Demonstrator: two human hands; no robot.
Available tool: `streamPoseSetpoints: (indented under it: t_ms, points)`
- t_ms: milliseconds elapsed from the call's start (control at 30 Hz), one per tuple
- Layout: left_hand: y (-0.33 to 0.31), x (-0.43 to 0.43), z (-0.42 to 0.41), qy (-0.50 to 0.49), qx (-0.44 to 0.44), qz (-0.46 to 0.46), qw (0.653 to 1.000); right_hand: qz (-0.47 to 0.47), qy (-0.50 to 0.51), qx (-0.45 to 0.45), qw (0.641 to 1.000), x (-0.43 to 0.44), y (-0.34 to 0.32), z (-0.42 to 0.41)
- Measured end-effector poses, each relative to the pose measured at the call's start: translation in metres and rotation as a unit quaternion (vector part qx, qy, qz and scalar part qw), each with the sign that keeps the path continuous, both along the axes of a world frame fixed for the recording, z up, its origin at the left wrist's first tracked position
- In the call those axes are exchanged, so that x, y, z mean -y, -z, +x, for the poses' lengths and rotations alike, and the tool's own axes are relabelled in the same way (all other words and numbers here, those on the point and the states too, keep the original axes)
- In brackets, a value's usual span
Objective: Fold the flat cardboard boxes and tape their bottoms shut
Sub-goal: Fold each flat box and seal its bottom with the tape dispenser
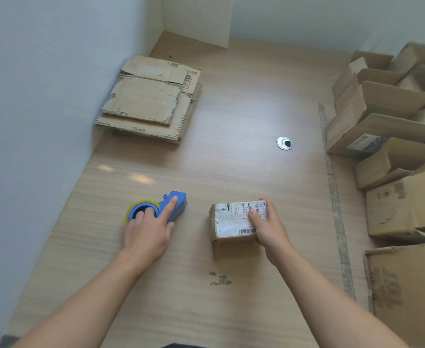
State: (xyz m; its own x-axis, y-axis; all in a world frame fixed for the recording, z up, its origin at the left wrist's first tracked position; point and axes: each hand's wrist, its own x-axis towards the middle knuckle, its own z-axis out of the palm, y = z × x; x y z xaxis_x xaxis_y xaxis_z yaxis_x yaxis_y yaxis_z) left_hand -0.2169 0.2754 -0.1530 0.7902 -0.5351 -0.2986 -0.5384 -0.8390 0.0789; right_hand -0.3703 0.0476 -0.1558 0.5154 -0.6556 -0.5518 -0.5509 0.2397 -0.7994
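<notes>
The wooden table [231, 109] fills most of the view, with a white wall [43, 96] along its left edge. Folded boxes [387, 101] crowd its right side, open and leaning on one another. A stack of flat cardboard [146, 99] lies at the far left against the wall. Near the front, right of centre, stands a small box [231, 222] with a white label on top. The right hand [269, 227] grips its right end, fingers curled over the label. Well apart to the left, a blue dispenser [177, 204] with a yellowish roll lies on the table. The left hand [147, 237] holds it, index finger stretched along its body and other fingers in the roll's core. A metal grommet [284, 143] sits mid-table.
</notes>
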Motion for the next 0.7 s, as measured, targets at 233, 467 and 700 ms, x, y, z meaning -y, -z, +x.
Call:
streamPoseSetpoints:
  t_ms: [233, 467, 700]
  points:
    - [-0.027, 0.067, -0.053, -0.051, -0.262, -0.225, 0.937, -0.066, -0.033, -0.030, 0.997, -0.004, -0.011, -0.018]
    - [-0.004, 0.100, -0.076, -0.188, -0.263, -0.282, 0.904, -0.100, -0.064, -0.058, 0.991, -0.005, -0.009, -0.031]
    - [0.007, 0.096, -0.076, -0.205, -0.269, -0.312, 0.888, -0.096, -0.017, -0.007, 0.995, -0.005, -0.001, -0.035]
